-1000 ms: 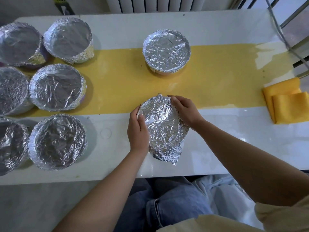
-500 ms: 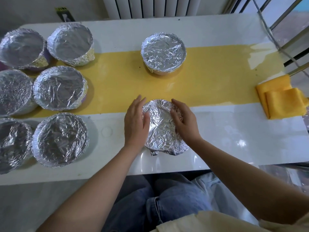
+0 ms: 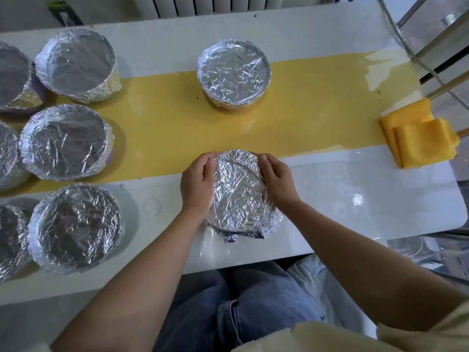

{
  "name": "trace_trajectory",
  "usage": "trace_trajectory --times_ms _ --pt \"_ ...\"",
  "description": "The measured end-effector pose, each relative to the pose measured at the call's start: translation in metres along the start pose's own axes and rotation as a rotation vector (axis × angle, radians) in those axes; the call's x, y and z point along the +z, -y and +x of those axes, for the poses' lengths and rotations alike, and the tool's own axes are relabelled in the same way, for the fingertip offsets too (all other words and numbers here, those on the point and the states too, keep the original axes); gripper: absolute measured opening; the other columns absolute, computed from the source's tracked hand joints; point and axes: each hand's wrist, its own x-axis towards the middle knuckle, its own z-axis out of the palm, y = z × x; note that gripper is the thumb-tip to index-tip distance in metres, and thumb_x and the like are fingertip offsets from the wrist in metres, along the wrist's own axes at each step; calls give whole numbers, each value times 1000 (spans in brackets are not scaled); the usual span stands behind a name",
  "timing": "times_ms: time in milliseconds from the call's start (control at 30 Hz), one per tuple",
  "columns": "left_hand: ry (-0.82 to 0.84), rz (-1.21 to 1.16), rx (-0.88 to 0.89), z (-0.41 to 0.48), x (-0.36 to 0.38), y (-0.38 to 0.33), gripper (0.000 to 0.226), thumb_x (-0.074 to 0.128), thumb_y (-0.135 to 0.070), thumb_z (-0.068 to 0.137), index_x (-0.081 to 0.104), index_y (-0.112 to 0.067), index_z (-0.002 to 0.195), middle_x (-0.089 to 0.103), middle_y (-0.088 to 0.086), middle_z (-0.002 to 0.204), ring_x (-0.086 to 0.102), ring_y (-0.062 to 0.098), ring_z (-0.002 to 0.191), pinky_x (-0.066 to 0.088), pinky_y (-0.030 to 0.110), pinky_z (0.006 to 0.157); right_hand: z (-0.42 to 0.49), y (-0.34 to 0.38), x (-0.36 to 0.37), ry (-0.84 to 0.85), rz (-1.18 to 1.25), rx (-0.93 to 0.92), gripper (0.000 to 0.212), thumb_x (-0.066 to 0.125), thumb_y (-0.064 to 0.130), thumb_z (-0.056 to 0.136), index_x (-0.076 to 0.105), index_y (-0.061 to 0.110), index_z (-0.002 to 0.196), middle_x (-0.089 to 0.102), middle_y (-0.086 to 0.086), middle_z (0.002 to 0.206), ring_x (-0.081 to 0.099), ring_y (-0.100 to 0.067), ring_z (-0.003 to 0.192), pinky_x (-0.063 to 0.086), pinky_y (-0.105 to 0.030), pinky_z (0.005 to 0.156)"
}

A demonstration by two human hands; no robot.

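Foil-covered bowl (image 3: 238, 191) now down, top upward

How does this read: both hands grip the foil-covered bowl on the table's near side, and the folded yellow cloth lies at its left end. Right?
Not quite. In the head view the left hand and right hand grip the foil-covered bowl on the near side of the table, but the folded yellow cloth lies at its right end, not left.

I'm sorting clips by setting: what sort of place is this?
Probably a home dining area: a glossy white table with a yellow stripe, a radiator behind it, a foil-covered bowl among many.
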Motion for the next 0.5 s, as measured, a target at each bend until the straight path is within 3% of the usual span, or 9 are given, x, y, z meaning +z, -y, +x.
trace_trajectory --times_ms 200,267,333,400,500 --pt "-29 23 -18 -3 1 -1 31 40 -22 101 67 -15 112 52 -13 65 47 7 59 36 29 58 6 7 -4 64 -30 15 28 41 21 105 67 14 113 34 10 54 32 -4 53 30 -17 53" --pt "-72 50 -20 -8 1 -4 31 39 -21 101 66 -13 113 57 -7 71 52 12 63 36 28 61 11 9 -5 116 -88 0 28 42 23 104 67 9 102 40 -3 57 36 -5 57 33 -23 57" --pt "-126 123 -44 -15 1 -5 29 39 -20 102 64 -11 112 65 3 82 59 22 72 39 31 63 20 13 -4 143 -205 -26 32 48 29 102 63 7 84 46 -1 59 39 -5 55 33 -27 56" --pt "-168 214 -84 -25 -2 -5 28 38 -22 99 62 -13 110 69 5 88 63 27 76 43 34 65 29 19 -3 97 -364 -51 30 59 43 94 71 15 89 68 2 78 56 -6 66 42 -27 62" --pt "-198 293 -97 -44 -8 -8 20 46 -17 94 61 -15 107 70 1 86 63 26 77 43 35 67 38 27 -2 31 -514 -167 41 69 53 83 73 19 105 71 0 112 65 -15 99 51 -34 85"
